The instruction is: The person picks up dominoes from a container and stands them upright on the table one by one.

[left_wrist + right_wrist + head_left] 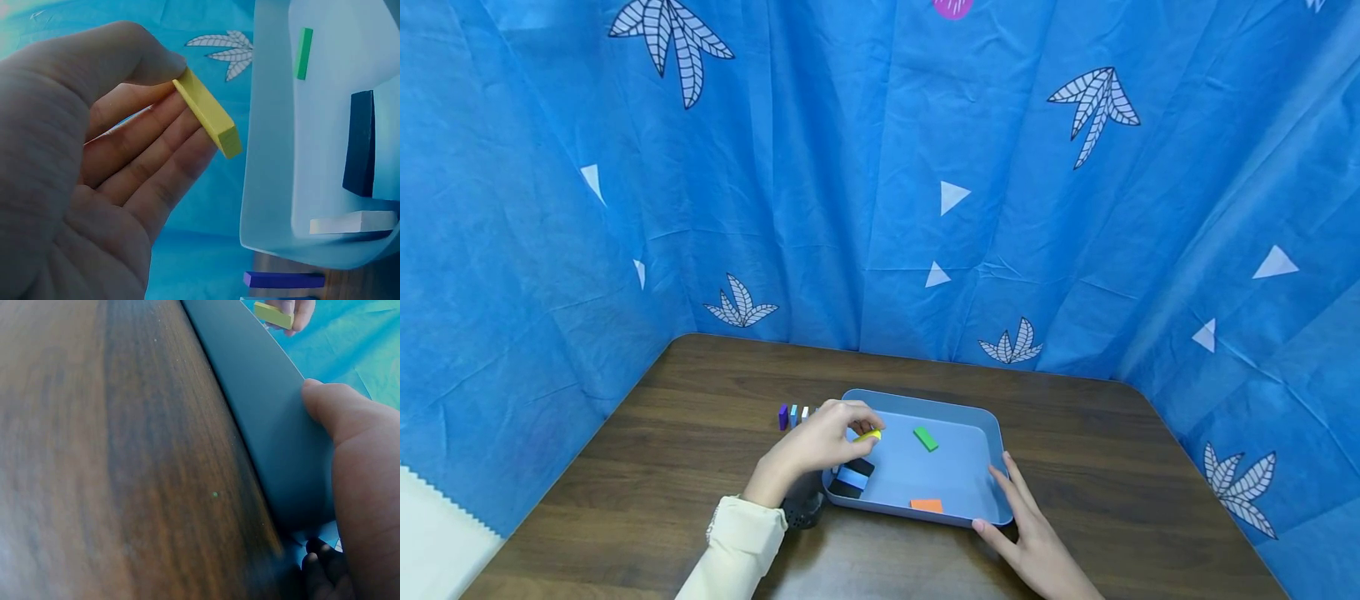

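My left hand (833, 433) pinches a small yellow block (212, 115) between thumb and fingers, above the left part of a blue-grey tray (917, 404). In the left wrist view the block slants down from the thumb tip, apart from the tray. Inside the tray lie a green block (926, 439), an orange block (927, 506), and a light blue block (852, 477) between black blocks (846, 489). A white block (353, 223) also shows near a tray wall. At the tray's near right corner, my right hand (1030, 537) rests with extended fingers, its thumb touching the near rim.
On the wooden table (715, 442), left of the tray, a purple block (783, 417), a light blue block (793, 415) and a white block (805, 413) stand in a row, partly behind the left hand. A blue patterned curtain (820, 208) hangs around the table's back and sides.
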`<state>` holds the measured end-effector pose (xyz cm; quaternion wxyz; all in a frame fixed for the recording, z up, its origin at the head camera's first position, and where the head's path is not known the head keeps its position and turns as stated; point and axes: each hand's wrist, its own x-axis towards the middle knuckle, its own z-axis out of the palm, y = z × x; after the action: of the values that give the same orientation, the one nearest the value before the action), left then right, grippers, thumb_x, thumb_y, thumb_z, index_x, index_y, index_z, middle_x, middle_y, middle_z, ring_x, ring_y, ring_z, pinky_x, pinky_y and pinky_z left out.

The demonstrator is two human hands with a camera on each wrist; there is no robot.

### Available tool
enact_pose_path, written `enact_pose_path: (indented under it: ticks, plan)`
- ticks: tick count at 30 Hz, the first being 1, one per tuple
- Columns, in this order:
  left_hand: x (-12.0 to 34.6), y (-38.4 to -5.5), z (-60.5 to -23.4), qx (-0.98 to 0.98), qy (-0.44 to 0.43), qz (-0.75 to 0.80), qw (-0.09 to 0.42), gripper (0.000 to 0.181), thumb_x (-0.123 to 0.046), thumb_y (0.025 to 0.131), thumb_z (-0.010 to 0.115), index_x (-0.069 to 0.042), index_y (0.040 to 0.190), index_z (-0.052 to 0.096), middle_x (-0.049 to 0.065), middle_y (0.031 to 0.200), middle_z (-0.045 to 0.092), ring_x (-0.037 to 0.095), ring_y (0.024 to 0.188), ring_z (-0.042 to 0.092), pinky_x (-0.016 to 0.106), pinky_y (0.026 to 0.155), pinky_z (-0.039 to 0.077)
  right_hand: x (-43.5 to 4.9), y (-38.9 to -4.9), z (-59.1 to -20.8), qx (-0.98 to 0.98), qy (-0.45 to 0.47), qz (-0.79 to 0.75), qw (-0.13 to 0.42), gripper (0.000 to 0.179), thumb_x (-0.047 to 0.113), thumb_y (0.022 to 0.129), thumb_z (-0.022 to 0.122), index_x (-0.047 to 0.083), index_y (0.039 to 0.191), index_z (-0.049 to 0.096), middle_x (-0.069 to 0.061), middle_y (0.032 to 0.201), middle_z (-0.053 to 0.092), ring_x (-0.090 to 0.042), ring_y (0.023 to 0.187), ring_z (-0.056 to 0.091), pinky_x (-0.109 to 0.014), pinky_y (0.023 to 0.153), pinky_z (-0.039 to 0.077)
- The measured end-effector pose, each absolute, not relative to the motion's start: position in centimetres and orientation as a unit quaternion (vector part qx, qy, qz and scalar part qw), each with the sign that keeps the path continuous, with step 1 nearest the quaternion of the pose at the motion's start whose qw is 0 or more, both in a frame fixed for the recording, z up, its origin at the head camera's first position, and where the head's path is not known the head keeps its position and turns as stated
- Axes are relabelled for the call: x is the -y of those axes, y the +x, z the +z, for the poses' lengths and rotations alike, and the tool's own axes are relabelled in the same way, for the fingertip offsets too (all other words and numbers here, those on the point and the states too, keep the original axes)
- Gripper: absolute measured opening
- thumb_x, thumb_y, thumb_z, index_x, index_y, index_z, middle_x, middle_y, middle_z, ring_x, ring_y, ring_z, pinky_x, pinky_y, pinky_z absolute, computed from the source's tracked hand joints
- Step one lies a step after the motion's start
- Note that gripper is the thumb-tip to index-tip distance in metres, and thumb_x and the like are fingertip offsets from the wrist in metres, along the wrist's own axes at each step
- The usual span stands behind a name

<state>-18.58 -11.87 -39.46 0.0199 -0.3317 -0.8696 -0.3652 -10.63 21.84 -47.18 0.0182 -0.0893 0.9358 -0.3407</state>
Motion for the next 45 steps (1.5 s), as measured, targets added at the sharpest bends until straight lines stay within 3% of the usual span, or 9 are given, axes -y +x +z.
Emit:
enact_pose_path:
  ticks: [6, 15, 22, 32, 40, 45]
  plan:
    - [12.1, -18.5, -39.2, 0.869, -0.331, -0.368, 0.021, 0.017, -0.016, 0.089, 0.065, -0.014, 0.105, 0.071, -0.006, 0.098, 0.068, 0.009, 0.089, 0.063, 0.036, 0.081, 0.056, -21.9, -10.4, -47.3, -0.939, -0.107, -0.326, -0.004, 0.079, 0.055, 0.089, 0.057, 0.023, 0.153, 0.023, -0.001, 0.163, 0.0, -0.037, 0.145, 0.02, -0.065, 0.103, 0.033]
    - [12.7, -18.5, -38.8, 0.874, -0.328, -0.358, 0.04, 0.017, -0.017, 0.09, 0.065, -0.016, 0.106, 0.072, -0.008, 0.098, 0.069, 0.007, 0.088, 0.062, 0.028, 0.077, 0.055, -21.8, -10.5, -47.2, -0.936, -0.095, -0.338, 0.013, 0.079, 0.056, 0.089, 0.057, 0.024, 0.153, 0.023, 0.003, 0.163, -0.003, -0.035, 0.146, 0.017, -0.066, 0.104, 0.031]
    - [13.3, -18.7, -38.6, 0.872, -0.323, -0.365, 0.052, 0.017, -0.016, 0.089, 0.066, -0.016, 0.105, 0.071, -0.006, 0.097, 0.069, 0.01, 0.088, 0.063, 0.035, 0.073, 0.057, -21.9, -10.5, -47.2, -0.938, -0.096, -0.332, 0.013, 0.08, 0.057, 0.089, 0.057, 0.024, 0.153, 0.022, 0.001, 0.163, -0.003, -0.036, 0.146, 0.017, -0.067, 0.104, 0.031]
    - [14.3, -18.9, -38.5, 0.871, -0.306, -0.38, 0.06, 0.015, -0.017, 0.089, 0.067, -0.018, 0.103, 0.071, -0.01, 0.094, 0.067, 0.004, 0.081, 0.06, 0.032, 0.073, 0.056, -21.9, -10.6, -47.3, -0.937, -0.096, -0.337, 0.015, 0.08, 0.057, 0.088, 0.058, 0.026, 0.153, 0.022, 0.003, 0.163, -0.003, -0.036, 0.146, 0.018, -0.067, 0.104, 0.031]
    - [15.0, -18.9, -38.3, 0.87, -0.299, -0.385, 0.068, 0.014, -0.015, 0.088, 0.067, -0.019, 0.102, 0.071, -0.01, 0.094, 0.067, 0.003, 0.081, 0.061, 0.022, 0.073, 0.054, -22.0, -10.8, -47.1, -0.935, -0.067, -0.342, 0.057, 0.084, 0.063, 0.087, 0.053, 0.029, 0.154, 0.016, 0.006, 0.162, -0.009, -0.034, 0.148, 0.01, -0.068, 0.106, 0.026]
    - [15.5, -18.7, -38.1, 0.868, -0.295, -0.394, 0.069, 0.016, -0.013, 0.088, 0.068, -0.017, 0.102, 0.071, -0.008, 0.094, 0.068, 0.006, 0.081, 0.062, 0.023, 0.073, 0.055, -22.0, -10.9, -47.1, -0.934, -0.066, -0.346, 0.061, 0.084, 0.063, 0.088, 0.053, 0.028, 0.154, 0.016, 0.007, 0.162, -0.009, -0.033, 0.148, 0.009, -0.068, 0.107, 0.025]
